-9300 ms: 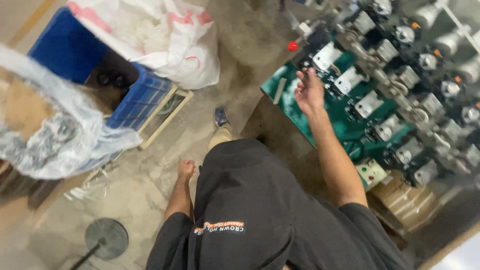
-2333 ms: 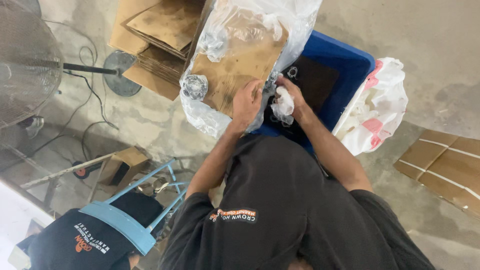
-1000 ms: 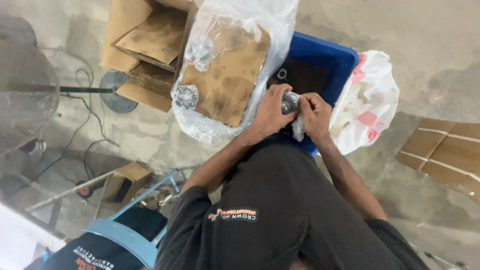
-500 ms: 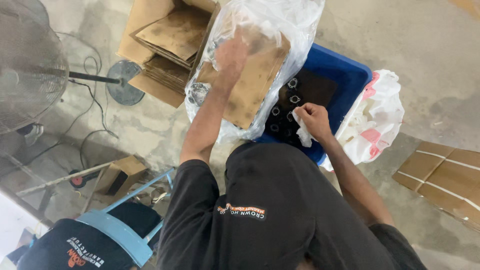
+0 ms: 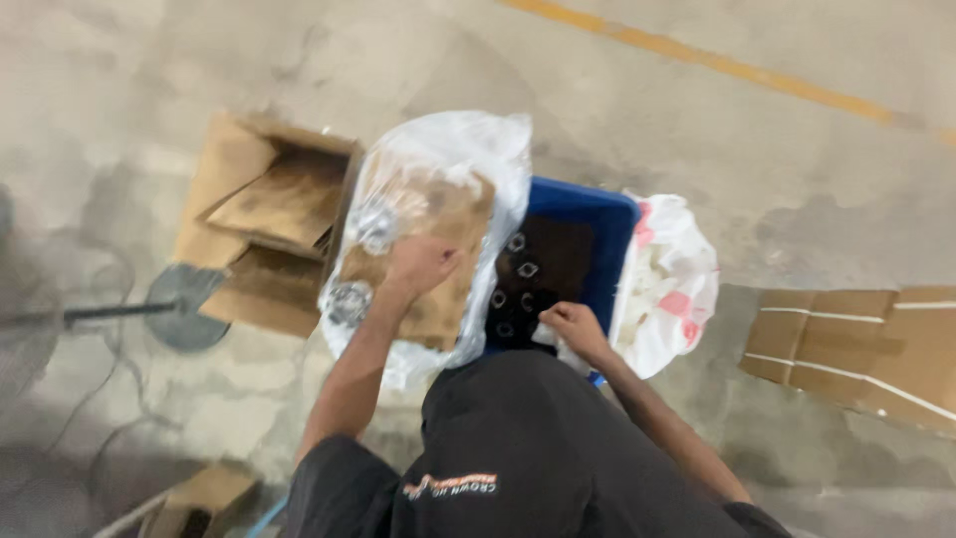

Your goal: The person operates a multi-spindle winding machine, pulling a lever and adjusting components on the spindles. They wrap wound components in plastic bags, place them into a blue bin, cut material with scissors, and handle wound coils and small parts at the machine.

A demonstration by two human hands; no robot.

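Blue crate [image 5: 588, 214] open from above; small dark round parts [image 5: 518, 269] lie on its bottom, with free room over them. Left side blocked by clear plastic bag over cardboard [image 5: 438, 229], which overlaps the crate's rim; left hand [image 5: 418, 264] rests on it. Right side hemmed by white-and-pink bag [image 5: 672, 279]. Right hand [image 5: 570, 324] at the near rim. Open cardboard box [image 5: 274, 214] further left. Bare concrete floor [image 5: 697, 130] beyond the crate.

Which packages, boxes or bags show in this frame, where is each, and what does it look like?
Clear plastic bag: centre, over brown cardboard, left hand on it.
Blue crate: right of that bag, dark inside, right hand at its near edge.
White bag: beside the crate, pink patches.
Open cardboard box: left, brown flaps.
Flattened cardboard: far right, on the floor.
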